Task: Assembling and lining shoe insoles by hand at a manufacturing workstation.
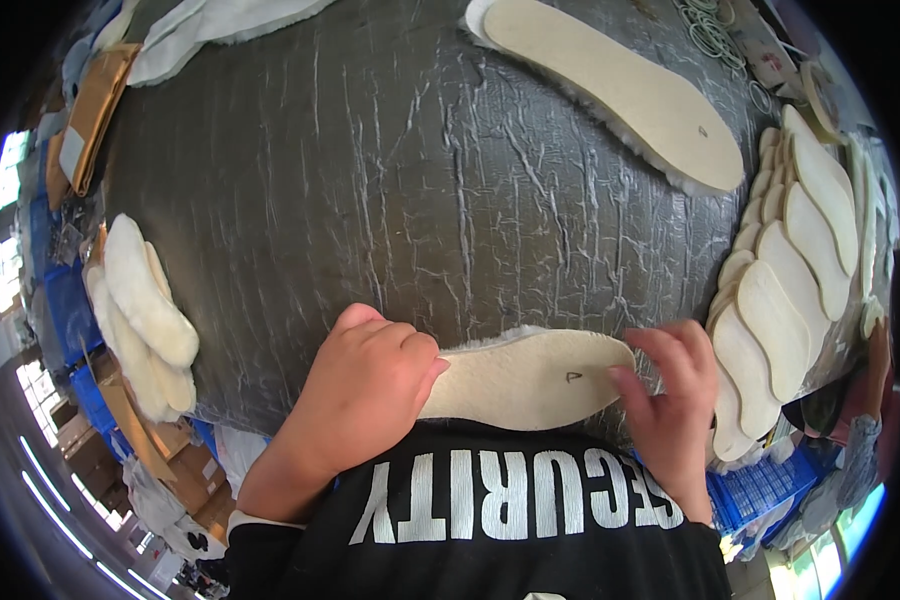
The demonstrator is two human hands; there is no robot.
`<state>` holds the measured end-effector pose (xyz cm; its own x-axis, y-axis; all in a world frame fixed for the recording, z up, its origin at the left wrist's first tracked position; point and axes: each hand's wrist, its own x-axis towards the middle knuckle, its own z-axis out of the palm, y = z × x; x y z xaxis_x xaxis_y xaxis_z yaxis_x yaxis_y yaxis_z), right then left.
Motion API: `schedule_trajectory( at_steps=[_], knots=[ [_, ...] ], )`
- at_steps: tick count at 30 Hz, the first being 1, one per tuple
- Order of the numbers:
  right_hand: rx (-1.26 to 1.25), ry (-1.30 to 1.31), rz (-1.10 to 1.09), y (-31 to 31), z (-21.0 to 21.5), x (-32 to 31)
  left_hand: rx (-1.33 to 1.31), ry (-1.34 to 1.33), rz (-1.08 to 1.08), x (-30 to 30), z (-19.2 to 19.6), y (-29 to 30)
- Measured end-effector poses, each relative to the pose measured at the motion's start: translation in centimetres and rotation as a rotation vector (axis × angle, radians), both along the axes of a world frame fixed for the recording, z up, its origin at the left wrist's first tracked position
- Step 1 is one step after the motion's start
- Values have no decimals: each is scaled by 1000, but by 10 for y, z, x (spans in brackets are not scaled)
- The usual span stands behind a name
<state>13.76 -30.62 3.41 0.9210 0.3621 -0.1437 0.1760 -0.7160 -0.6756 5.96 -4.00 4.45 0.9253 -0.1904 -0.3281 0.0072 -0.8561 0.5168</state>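
A cream insole is held crosswise at the near side of the worktop, between the two hands, with its smooth face turned up. Its left end is pinched by the left hand, whose fingers are curled and whose thumb is pressed on the edge. Its right end is touched by the thumb of the right hand; the fingers are bent around this end, but whether it is firmly pinched is not possible to say.

The left end is covered by the left hand. The fleece underside is mostly hidden; only a white fringe is seen along the far edge. A white fleece piece is cut off at the top.

Beyond the hands, another insole is laid at the upper right. Overlapping insoles are piled beside the right hand, and fluffy insoles are placed at the far left.
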Motion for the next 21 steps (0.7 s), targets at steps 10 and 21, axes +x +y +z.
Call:
schedule_trajectory(
  at_steps=[10, 21],
  knots=[
    [54, 3, 574, 42, -16, 17, -65, -147, -25, 0, 5, -7],
    [73, 24, 623, 40, -18, 17, -142, -184, -42, 2, 7, -7]
  ],
)
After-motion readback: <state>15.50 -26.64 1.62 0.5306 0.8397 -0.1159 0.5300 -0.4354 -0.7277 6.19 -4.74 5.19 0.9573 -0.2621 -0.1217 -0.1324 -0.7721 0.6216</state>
